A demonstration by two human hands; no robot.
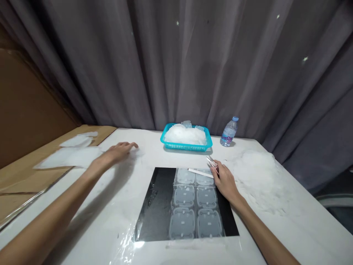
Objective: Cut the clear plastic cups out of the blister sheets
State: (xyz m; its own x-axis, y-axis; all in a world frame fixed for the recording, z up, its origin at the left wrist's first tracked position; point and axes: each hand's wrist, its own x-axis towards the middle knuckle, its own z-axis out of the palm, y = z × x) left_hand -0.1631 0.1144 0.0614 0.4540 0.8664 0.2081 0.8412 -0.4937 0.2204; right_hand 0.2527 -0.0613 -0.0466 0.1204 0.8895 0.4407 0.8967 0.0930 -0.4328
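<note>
Past the left edge of the table (289, 228), the white sheets (70, 156) are blurred. The right hand (224, 180) covers the tweezers (211, 161) except their metal tips.

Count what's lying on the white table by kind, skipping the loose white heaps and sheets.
Clear moulded pieces: 6
Black mat: 1
Teal basket: 1
Water bottle: 1
Tweezers: 1
White strip: 1
Total: 11
</note>
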